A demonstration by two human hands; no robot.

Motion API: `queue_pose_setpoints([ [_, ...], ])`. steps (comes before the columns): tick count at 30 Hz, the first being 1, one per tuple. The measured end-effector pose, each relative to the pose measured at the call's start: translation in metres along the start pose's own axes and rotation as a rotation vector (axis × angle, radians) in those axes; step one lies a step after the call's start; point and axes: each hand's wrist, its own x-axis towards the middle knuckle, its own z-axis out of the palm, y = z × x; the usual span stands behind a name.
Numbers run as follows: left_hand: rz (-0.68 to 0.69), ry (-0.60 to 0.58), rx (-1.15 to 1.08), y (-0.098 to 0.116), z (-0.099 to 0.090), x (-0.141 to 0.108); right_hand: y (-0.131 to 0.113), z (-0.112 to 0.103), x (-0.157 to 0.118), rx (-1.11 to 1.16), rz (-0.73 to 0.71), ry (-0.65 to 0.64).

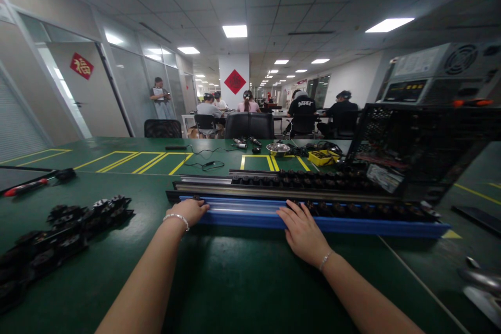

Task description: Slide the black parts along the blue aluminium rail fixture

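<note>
A long blue rail [242, 217] with a shiny channel lies lengthwise across the green table in front of me. My left hand [183, 212] is closed on its left end, with a small dark piece at the fingertips. Further right, my right hand [304, 232] grips the rail, its fingers over the top and its thumb at the near side. Its fingertips are beside a row of black wheel-like parts [354, 210] seated in the channel. Behind lies a similar dark rail [219, 188], and past it another row of black parts [285, 179].
Loose black parts [78, 224] and a red-handled screwdriver [27, 187] lie at left. Further back are a metal bowl [278, 148] and yellow tray [323, 157]. An open computer case [422, 141] stands right. Several people sit beyond; one person [161, 98] stands.
</note>
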Motion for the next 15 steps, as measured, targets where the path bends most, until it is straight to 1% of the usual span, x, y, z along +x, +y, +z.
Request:
queue_pose_setpoints([
  [6,-0.003,-0.033,-0.025,-0.0025,0.0009,0.0009,0.0010,0.0005,-0.0008,0.022,-0.001,-0.003],
  [15,-0.029,-0.030,-0.034,-0.0076,0.0002,0.0017,0.0013,0.0018,-0.0010,0.035,-0.001,0.003],
])
